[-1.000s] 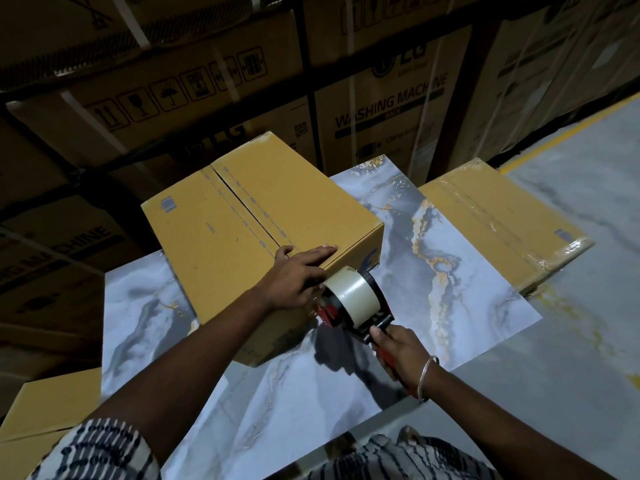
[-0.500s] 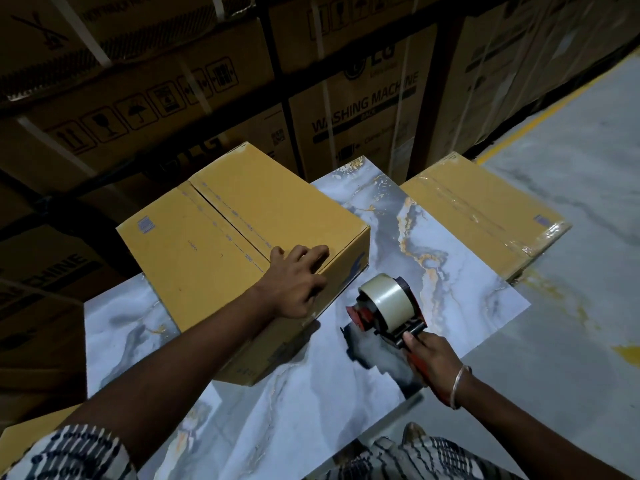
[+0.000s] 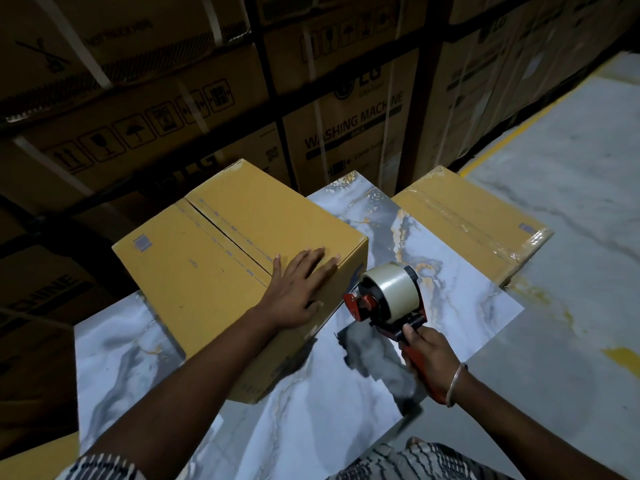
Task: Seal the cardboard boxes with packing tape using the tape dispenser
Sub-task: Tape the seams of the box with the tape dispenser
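Note:
A yellow cardboard box [image 3: 221,258] stands on the marble-patterned table [image 3: 311,410], its two top flaps closed with the centre seam bare. My left hand [image 3: 298,289] lies flat on the box's top near the front right corner, fingers straight. My right hand [image 3: 429,358] grips the red handle of the tape dispenser [image 3: 388,296], which carries a clear tape roll and hovers just right of the box's front corner, apart from it.
A second yellow box [image 3: 467,220], with clear tape along its seam, sits lower at the table's right edge. Large brown washing-machine cartons [image 3: 346,126] fill the racks behind. Grey floor with a yellow line [image 3: 519,126] lies to the right. Another yellow box corner [image 3: 34,459] shows bottom left.
The dispenser has pulled away from the box's side, rightward and up. My left hand has slid onto the top of the box and flattened.

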{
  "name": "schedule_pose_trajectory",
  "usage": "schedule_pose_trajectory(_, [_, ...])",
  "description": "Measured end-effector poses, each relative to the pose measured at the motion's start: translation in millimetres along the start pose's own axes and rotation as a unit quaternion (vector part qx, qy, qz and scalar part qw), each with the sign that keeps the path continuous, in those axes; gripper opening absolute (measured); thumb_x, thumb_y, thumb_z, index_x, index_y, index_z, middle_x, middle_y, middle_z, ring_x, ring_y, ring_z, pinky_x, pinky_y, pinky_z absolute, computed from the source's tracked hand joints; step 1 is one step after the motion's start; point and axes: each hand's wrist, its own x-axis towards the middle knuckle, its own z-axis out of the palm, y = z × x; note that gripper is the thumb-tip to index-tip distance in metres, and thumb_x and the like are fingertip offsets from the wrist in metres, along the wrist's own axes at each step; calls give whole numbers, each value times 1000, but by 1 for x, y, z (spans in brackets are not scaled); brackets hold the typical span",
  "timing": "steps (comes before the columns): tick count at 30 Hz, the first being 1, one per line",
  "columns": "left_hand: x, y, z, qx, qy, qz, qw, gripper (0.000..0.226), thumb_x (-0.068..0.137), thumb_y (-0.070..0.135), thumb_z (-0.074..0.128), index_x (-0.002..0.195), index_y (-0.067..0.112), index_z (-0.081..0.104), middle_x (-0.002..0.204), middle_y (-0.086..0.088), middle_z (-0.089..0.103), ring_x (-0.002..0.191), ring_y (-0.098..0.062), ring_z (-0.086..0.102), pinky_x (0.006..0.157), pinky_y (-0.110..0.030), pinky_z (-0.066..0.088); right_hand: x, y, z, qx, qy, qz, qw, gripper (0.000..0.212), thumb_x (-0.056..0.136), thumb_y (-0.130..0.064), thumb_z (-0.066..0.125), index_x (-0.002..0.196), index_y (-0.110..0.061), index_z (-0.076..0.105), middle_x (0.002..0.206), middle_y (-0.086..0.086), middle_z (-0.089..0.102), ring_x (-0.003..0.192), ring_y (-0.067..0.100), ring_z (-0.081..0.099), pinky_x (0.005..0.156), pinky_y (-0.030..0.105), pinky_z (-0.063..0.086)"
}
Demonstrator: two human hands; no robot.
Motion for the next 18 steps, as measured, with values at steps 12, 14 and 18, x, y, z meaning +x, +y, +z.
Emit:
schedule_pose_trajectory(12, [-15, 43, 25, -41, 87, -276, 956, 93, 99, 55, 43, 155, -7, 0, 163, -27, -3, 153, -37, -4, 122, -52, 4, 1, -34, 33, 27, -31, -57, 998, 93, 56, -82, 77, 75, 4, 49, 59, 12, 32, 42, 21, 29, 39, 26, 26])
schedule_pose_trajectory(14, [-16, 44, 26, -26, 107, -254, 961, 84, 100, 47, 46, 154, -8, 11, 161, -30, 10, 152, -40, 8, 121, -54, 11, 2, -41, 39, 26, -38, -64, 997, 90, 56, -81, 78, 75, 2, 48, 58, 11, 33, 42, 21, 29, 38, 26, 25])
schedule_pose_trajectory(18, [-18, 44, 27, -15, 64, -216, 974, 69, 103, 20, 37, 154, -8, -1, 159, -36, -2, 151, -46, -2, 122, -50, 3, 7, -62, 53, 21, -53, -80, 995, 84, 58, -80, 78, 76, -2, 51, 56, 10, 36, 42, 21, 30, 39, 26, 25])
